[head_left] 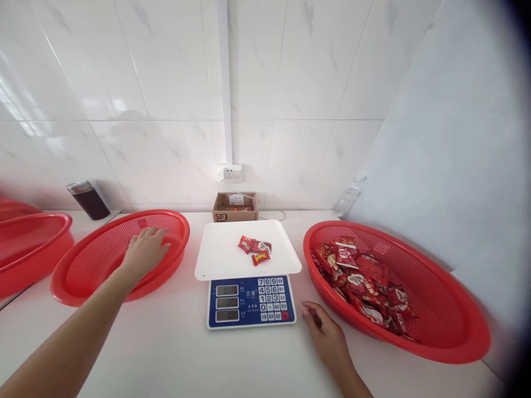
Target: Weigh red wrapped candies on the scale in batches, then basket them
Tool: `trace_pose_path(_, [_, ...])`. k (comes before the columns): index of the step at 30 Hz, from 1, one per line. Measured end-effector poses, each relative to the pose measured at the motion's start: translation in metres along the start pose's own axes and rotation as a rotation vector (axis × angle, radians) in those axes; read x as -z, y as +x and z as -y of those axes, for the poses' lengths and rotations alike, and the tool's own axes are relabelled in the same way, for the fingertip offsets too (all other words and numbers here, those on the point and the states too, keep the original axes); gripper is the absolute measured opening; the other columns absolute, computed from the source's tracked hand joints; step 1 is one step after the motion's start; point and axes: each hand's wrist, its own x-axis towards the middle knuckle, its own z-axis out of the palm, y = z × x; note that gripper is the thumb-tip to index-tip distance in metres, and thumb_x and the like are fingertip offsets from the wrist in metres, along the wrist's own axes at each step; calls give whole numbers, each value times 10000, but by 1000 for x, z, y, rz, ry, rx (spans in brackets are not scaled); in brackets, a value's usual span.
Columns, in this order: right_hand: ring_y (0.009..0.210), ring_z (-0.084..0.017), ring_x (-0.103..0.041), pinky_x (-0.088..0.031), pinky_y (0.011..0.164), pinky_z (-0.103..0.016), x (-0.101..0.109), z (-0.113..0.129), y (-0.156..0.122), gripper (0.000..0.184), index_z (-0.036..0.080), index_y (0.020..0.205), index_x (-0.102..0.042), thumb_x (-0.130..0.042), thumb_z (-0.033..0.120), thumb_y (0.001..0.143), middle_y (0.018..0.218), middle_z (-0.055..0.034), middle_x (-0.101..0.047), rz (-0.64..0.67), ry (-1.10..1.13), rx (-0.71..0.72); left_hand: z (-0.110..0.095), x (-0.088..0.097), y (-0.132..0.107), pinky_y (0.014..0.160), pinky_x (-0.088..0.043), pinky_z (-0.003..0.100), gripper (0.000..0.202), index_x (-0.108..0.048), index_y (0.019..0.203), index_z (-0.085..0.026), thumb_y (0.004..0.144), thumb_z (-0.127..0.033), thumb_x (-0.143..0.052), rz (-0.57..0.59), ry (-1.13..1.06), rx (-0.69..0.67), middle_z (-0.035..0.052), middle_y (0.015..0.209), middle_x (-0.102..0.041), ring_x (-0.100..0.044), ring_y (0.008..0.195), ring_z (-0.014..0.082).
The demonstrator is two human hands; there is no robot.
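My left hand reaches over a red perforated basket on the left, its fingers stretched out and apart, holding nothing that I can see. Between the two baskets stands a digital scale with a white pan. Several small red candy packets lie on that pan. My right hand rests beside the scale's lower right corner, fingers curled inward; a dark spot shows between them, and I cannot make out whether it is a thing or shadow. To its right, another red basket holds a heap of wrapped candies.
A third red basket sits at the far left. Near the wall are a dark lidded jar, a small cardboard box with packets inside, and a clear plastic bottle. A power socket is on the tiled wall.
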Motion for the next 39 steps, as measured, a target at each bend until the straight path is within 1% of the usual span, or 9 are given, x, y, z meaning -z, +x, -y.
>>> trace_pose_path(2, [779, -199, -647, -513, 698, -281, -1, -2, 1, 405, 218, 929, -637, -461, 535, 751, 896, -61, -698, 6, 3, -7, -16, -11, -3, 927, -386, 449, 442, -490, 1197, -163, 831, -387, -383, -1, -74, -80, 142, 1276, -497, -435, 1187, 308])
trace_pose_path(5, [771, -199, -646, -514, 705, -285, -1, -1, 0, 417, 213, 937, -634, -459, 539, 745, 894, -61, -697, 15, 3, -24, -63, -31, -7, 966, -380, 349, 466, -463, 1221, -219, 839, -468, -370, 36, -166, -232, 71, 1287, -502, -455, 1180, 214])
trace_pose_path(7, [764, -198, -644, -514, 707, -285, -1, 0, 0, 421, 209, 941, -631, -460, 539, 743, 889, -62, -695, 12, 6, -32, -99, -45, -9, 999, -344, 365, 505, -440, 1241, -211, 834, -502, -368, 74, -227, -357, 88, 1312, -469, -417, 1215, 223])
trace_pose_path(10, [748, -194, -642, -516, 699, -281, 0, 3, -2, 416, 204, 934, -632, -460, 534, 748, 878, -64, -693, 2, 20, -22, -144, -59, -11, 982, -349, 375, 529, -432, 1231, -216, 809, -533, -401, 115, -243, -441, 100, 1289, -463, -399, 1217, 240])
trace_pose_path(14, [742, -198, -642, -519, 689, -286, 1, 3, -3, 409, 196, 929, -632, -459, 524, 757, 868, -75, -693, -11, 44, 20, -174, -68, -8, 866, -411, 388, 476, -513, 1090, -204, 760, -545, -473, 122, -226, -443, 110, 1125, -517, -472, 1081, 268])
trace_pose_path(21, [731, -185, -641, -517, 678, -269, -1, 2, -2, 387, 205, 917, -637, -465, 516, 765, 863, -63, -694, -12, 36, 23, -169, -71, -2, 820, -409, 347, 236, -540, 977, -195, 772, -299, -489, 143, -218, -411, 97, 1052, -533, -489, 1005, 241])
trace_pose_path(25, [713, -183, -638, -515, 669, -266, -1, 0, -2, 374, 208, 915, -637, -470, 506, 763, 833, -55, -692, -16, 37, 27, -158, -69, 0, 773, -413, 307, 224, -523, 957, -195, 739, -172, -477, 154, -233, -376, 75, 981, -570, -530, 942, 205])
trace_pose_path(32, [737, -188, -641, -515, 687, -273, -1, 0, -2, 377, 207, 919, -635, -468, 508, 766, 856, -56, -692, -11, 10, 17, -149, -72, -1, 737, -410, 329, 188, -514, 911, -217, 756, -322, -505, 146, -264, -333, 72, 955, -602, -524, 970, 242])
trace_pose_path(39, [771, -197, -646, -520, 712, -281, 1, 5, -3, 393, 201, 918, -636, -466, 516, 756, 895, -65, -695, -9, 11, 9, -157, -79, 0, 712, -408, 314, 183, -512, 880, -215, 706, -166, -487, 121, -319, -333, 54, 905, -620, -540, 905, 222])
